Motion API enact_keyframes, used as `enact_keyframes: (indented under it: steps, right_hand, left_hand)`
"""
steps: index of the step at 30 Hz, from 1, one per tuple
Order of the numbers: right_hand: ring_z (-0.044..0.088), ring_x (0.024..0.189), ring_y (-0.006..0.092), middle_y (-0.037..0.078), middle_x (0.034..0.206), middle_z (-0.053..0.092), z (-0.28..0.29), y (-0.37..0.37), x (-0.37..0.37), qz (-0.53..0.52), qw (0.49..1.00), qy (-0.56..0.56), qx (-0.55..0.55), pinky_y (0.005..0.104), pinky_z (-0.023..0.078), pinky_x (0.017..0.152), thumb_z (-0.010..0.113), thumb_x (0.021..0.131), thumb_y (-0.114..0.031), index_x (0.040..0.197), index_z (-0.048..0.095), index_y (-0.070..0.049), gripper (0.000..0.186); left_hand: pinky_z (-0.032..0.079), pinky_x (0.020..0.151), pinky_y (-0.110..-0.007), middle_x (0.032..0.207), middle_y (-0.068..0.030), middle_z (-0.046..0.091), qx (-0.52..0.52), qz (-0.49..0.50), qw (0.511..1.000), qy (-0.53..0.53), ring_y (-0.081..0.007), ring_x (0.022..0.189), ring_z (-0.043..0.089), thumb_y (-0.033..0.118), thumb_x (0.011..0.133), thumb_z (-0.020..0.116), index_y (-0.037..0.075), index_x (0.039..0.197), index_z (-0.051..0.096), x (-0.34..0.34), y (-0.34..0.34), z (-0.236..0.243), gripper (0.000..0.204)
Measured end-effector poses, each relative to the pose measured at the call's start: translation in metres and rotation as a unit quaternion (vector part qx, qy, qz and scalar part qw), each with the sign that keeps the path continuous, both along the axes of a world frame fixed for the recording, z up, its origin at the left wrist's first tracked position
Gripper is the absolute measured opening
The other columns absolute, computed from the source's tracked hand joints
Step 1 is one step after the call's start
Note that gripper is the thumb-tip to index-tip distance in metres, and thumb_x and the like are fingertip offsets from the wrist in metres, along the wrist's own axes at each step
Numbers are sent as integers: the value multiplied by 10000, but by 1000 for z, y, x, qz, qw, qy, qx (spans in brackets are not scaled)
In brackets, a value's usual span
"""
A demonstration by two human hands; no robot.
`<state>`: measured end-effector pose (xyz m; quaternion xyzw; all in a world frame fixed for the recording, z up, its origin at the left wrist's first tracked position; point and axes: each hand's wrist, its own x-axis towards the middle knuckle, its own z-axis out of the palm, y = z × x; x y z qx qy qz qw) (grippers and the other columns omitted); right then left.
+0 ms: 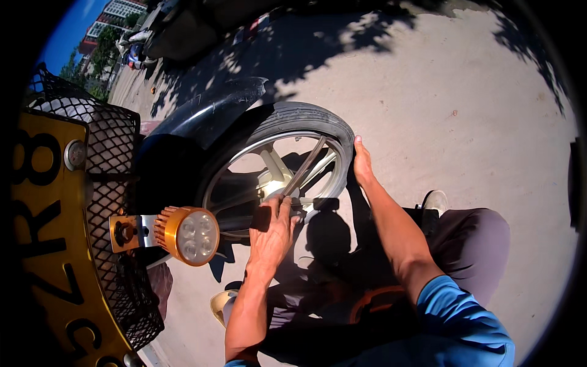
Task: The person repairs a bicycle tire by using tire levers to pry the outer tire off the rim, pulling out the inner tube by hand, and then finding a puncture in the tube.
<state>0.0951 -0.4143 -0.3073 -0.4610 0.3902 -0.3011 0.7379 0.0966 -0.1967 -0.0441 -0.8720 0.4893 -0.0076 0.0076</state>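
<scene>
A motorbike front wheel (278, 165) with a black tyre (306, 116) and silver spokes stands upright in the middle. My left hand (272, 229) grips a long metal tool (304, 166) near the hub; the tool slants up to the rim. My right hand (362, 164) rests flat against the tyre's right edge, fingers together, holding nothing. A black mudguard (214, 110) arches over the wheel.
A gold round lamp (186, 233) on a bracket juts out at left, beside a black mesh basket (110, 183) and a yellow plate (43, 244). My bent knees in grey trousers (474, 244) are at lower right. Sunlit concrete ground (458, 92) lies around, with parked vehicles (159, 30) far back.
</scene>
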Motion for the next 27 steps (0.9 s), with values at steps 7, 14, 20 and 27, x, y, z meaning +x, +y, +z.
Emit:
enact_keyframes:
  steps: [7, 14, 20, 27]
  right_hand:
    - [619, 1016, 244, 171, 1111, 669, -50, -16, 42, -16, 964, -71, 255, 358, 448, 958, 383, 998, -509, 1119, 648, 84, 660]
    - [619, 746, 271, 208, 780, 681, -28, -34, 33, -34, 993, 48, 105, 454, 455, 756, 359, 991, -500, 799, 657, 95, 693]
    - [567, 695, 419, 293, 707, 578, 94, -44, 14, 27, 974, 205, -96, 515, 414, 707, 332, 979, -541, 718, 596, 59, 706]
    - [565, 683, 316, 235, 705, 593, 162, -29, 18, 95, 961, 129, -225, 449, 432, 687, 348, 973, -595, 805, 632, 43, 719]
  left_hand:
    - [511, 770, -427, 910, -155, 679, 8, 85, 954, 286, -353, 931, 639, 138, 883, 641, 57, 1041, 666, -30, 16, 18, 179]
    - [486, 821, -456, 900, -212, 683, 215, 343, 875, 266, -403, 916, 647, 531, 964, 466, 51, 1041, 676, -1, 76, -25, 530]
    - [361, 1080, -387, 1377, -286, 490, 64, 410, 855, 310, -364, 1323, 451, 597, 919, 517, -30, 1411, 407, 26, 116, -65, 805]
    - [314, 1092, -374, 1400, -122, 508, -292, 471, 730, 400, -282, 1300, 459, 396, 897, 591, 65, 1401, 445, 35, 180, -129, 621]
